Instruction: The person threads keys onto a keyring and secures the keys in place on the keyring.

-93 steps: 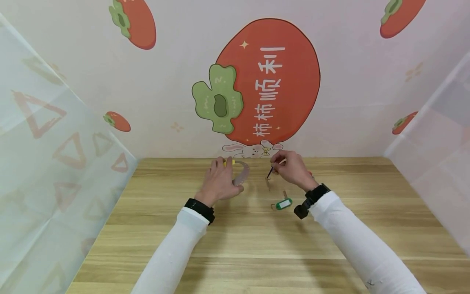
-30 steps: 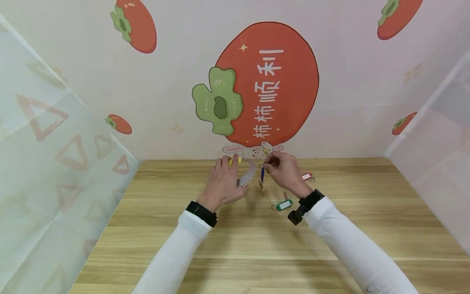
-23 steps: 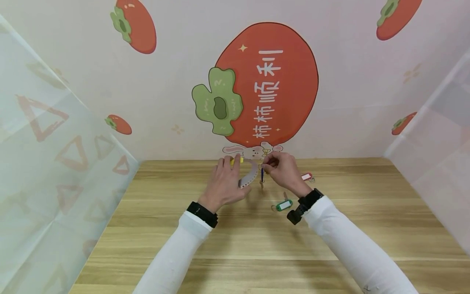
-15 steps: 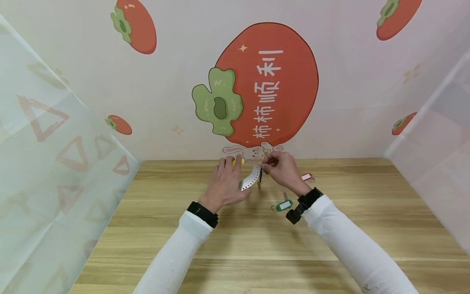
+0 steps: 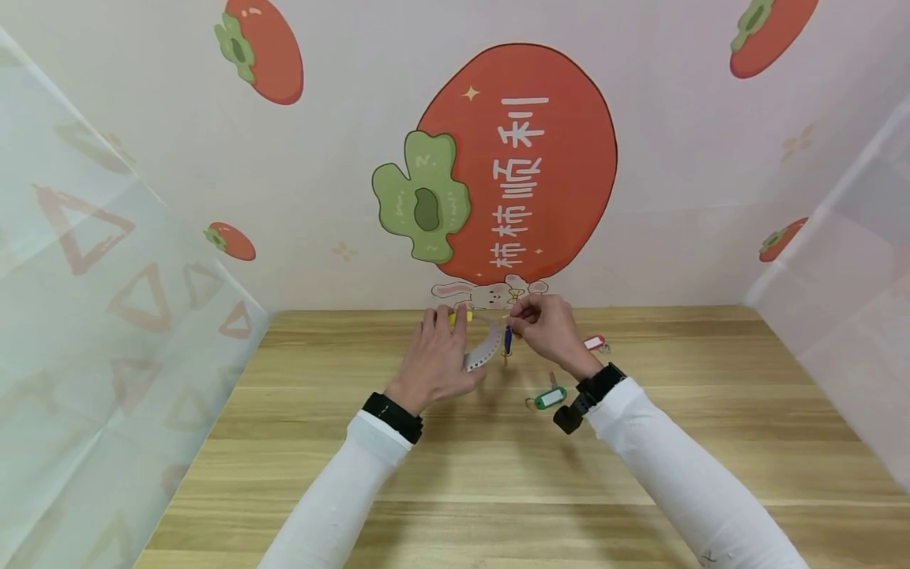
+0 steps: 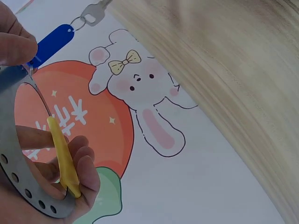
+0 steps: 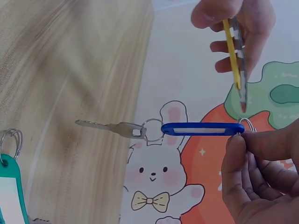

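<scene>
My left hand grips a crescent-shaped metal key holder with a row of holes along its curve. A yellow sleeve on its thin wire lies at the curled fingers in the left wrist view. Opposite, my right hand pinches the split ring at one end of a blue key tag between thumb and forefinger. A metal key hangs from a small ring at the tag's other end. The pinched ring is right at the holder's wire end; the fingertips partly hide it.
On the wood-grain table a green key tag with a key lies below the right hand. A red key tag lies right of it, partly behind the hand. A printed backdrop rises at the table's far edge.
Over three seconds my left hand has shifted slightly right with the key holder, and the right hand left with the blue tag, bringing them together. The red tag has come out from behind the right hand.
</scene>
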Demonstrator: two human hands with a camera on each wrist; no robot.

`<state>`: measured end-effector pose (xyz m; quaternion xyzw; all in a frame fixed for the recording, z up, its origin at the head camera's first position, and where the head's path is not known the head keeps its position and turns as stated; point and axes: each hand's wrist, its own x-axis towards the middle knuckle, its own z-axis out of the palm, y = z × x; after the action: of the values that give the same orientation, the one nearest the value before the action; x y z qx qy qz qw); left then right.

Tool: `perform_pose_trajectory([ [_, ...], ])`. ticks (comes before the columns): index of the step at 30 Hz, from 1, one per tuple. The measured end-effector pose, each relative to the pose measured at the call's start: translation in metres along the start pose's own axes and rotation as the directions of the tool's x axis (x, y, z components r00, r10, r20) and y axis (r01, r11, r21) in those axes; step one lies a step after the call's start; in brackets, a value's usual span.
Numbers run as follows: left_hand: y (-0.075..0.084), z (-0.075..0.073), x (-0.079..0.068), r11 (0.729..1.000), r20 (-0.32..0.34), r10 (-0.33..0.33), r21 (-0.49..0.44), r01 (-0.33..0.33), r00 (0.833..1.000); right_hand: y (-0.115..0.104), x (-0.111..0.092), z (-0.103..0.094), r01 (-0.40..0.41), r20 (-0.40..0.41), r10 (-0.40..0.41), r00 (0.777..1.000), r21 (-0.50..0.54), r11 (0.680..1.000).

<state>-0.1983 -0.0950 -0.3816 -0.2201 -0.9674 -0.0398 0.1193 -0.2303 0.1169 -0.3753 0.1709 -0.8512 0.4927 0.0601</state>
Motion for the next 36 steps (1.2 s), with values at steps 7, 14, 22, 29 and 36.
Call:
perform_pose_trajectory([
  [7, 0.0009, -0.0017, 0.0015, 1.0, -0.036, 0.018, 0.023, -0.017, 0.999, -0.0023, 0.0, 0.0013, -0.039, 0.022, 0.038, 0.999, 0.02, 0.999],
  [14, 0.0022, -0.0019, 0.0022, 0.999, -0.026, 0.027, 0.035, -0.027, 0.999, -0.0029, -0.0005, 0.0029, -0.058, 0.051, 0.056, 0.997, 0.036, 0.998],
  [22, 0.0014, -0.0015, 0.0018, 0.999, 0.003, 0.034, 0.034, -0.034, 0.999, -0.0022, -0.0004, 0.0038, -0.08, 0.061, 0.078, 0.995, 0.025, 0.997],
  [29, 0.0007, -0.0015, 0.0023, 0.999, 0.017, 0.028, 0.033, -0.029, 0.999, -0.0032, 0.0004, 0.0032, -0.079, 0.09, 0.078, 0.993, 0.01, 0.997],
  [36, 0.0002, -0.0016, 0.0016, 0.999, -0.002, 0.037, 0.022, -0.037, 0.999, -0.0057, -0.0001, 0.0028, -0.077, 0.109, 0.077, 0.991, -0.008, 0.997],
])
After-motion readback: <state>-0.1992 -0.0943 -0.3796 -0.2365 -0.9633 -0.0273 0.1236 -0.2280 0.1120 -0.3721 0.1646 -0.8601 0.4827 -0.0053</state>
